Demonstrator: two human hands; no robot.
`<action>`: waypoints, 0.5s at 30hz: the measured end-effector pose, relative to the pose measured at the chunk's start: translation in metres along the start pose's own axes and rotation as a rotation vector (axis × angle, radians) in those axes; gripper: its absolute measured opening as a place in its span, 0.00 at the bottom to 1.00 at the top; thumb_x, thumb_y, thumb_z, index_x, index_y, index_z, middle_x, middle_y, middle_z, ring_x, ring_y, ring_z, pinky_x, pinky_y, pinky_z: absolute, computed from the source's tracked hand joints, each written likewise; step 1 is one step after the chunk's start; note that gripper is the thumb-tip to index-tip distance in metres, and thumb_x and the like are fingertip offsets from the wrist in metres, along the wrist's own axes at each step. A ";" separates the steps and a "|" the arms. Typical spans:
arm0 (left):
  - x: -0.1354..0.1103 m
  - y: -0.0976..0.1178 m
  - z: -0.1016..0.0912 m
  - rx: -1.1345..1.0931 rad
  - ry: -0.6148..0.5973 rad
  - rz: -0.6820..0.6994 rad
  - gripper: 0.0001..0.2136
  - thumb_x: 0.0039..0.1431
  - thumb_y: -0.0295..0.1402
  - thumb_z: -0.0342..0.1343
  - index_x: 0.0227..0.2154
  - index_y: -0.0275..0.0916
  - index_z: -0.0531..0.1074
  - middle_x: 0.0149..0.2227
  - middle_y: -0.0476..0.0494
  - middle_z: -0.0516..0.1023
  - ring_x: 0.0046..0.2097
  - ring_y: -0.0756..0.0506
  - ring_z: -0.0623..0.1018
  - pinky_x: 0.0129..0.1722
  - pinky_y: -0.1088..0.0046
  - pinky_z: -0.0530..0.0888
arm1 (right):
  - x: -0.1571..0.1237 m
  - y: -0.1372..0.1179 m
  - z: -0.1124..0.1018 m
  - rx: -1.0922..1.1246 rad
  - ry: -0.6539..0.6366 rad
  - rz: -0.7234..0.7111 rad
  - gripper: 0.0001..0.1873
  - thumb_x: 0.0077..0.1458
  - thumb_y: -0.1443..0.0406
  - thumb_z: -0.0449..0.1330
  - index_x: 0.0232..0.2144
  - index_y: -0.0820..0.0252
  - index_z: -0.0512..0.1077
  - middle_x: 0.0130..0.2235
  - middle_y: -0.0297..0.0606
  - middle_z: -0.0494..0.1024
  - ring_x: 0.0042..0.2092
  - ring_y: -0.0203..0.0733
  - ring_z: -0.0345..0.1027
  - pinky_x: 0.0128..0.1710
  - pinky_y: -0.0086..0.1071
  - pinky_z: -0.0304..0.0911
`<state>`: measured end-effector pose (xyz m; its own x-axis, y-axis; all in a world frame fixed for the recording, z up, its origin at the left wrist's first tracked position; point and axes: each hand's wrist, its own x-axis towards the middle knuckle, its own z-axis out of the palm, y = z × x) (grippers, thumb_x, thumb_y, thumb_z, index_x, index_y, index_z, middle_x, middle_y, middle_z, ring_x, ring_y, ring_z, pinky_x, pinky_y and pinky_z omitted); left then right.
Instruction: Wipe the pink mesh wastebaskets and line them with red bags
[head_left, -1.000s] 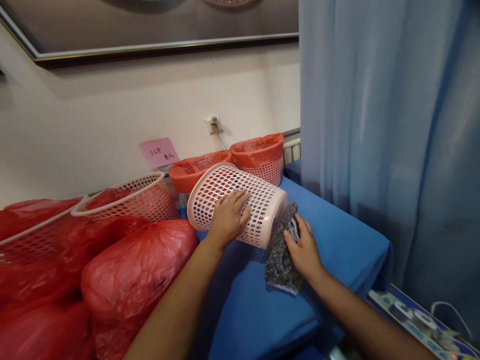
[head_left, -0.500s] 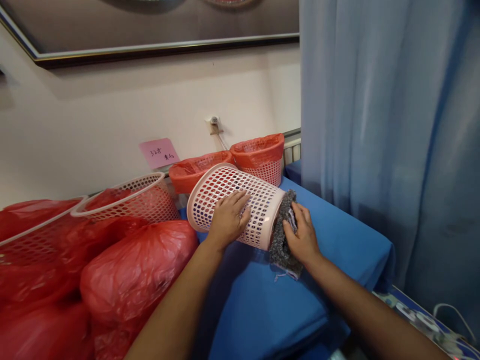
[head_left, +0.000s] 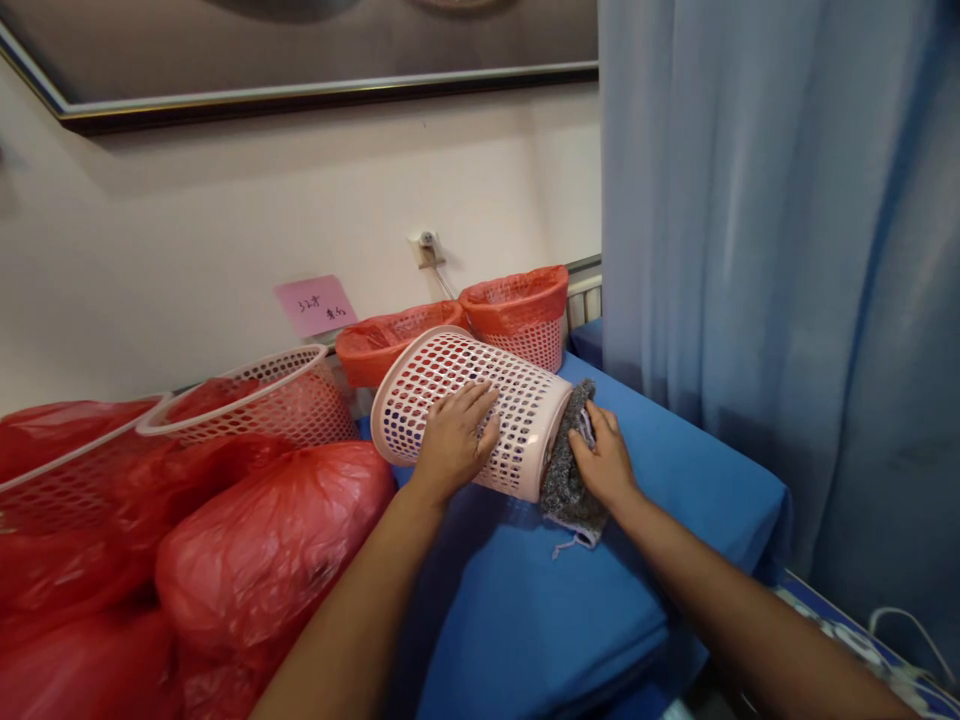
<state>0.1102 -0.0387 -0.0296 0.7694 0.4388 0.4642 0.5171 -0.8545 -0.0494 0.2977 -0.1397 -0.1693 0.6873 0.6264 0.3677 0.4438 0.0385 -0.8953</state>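
Red bags [head_left: 262, 560] heaped left of the pink lattice basket [head_left: 431, 385], red-lined baskets [head_left: 517, 300] behind it, left hand [head_left: 454, 445] spread flat on its side, basket tipped over on the blue counter [head_left: 525, 600], fuzzy grey cloth [head_left: 566, 480] against its base, right hand [head_left: 604, 460] clamped on the cloth, curtain [head_left: 750, 250] beyond.

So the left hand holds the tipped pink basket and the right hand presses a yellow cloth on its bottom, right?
No: the head view shows the cloth is grey, not yellow. The rest holds: left hand on the basket, right hand pressing the cloth.
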 end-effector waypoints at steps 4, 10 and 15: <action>0.002 0.001 -0.001 0.001 -0.004 -0.002 0.19 0.67 0.36 0.48 0.59 0.43 0.71 0.63 0.41 0.72 0.65 0.39 0.69 0.64 0.52 0.62 | -0.005 -0.001 0.007 -0.077 -0.161 0.091 0.22 0.55 0.64 0.54 0.52 0.62 0.73 0.48 0.47 0.76 0.54 0.51 0.70 0.58 0.45 0.62; 0.002 0.000 0.001 0.003 0.005 -0.004 0.19 0.67 0.36 0.48 0.58 0.44 0.71 0.63 0.42 0.72 0.65 0.39 0.69 0.65 0.53 0.62 | -0.061 -0.003 0.005 -0.013 -0.356 0.074 0.13 0.53 0.63 0.56 0.38 0.58 0.77 0.39 0.40 0.80 0.42 0.47 0.73 0.49 0.40 0.69; 0.002 -0.001 0.003 0.015 0.007 0.013 0.20 0.67 0.36 0.48 0.59 0.42 0.70 0.63 0.41 0.72 0.65 0.39 0.69 0.65 0.54 0.62 | -0.076 -0.003 0.009 0.071 -0.228 0.037 0.25 0.56 0.60 0.55 0.55 0.59 0.70 0.49 0.44 0.76 0.51 0.48 0.71 0.57 0.43 0.65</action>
<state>0.1125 -0.0360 -0.0309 0.7737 0.4253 0.4696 0.5124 -0.8559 -0.0691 0.2394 -0.1805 -0.1971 0.5514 0.7876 0.2751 0.3736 0.0617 -0.9255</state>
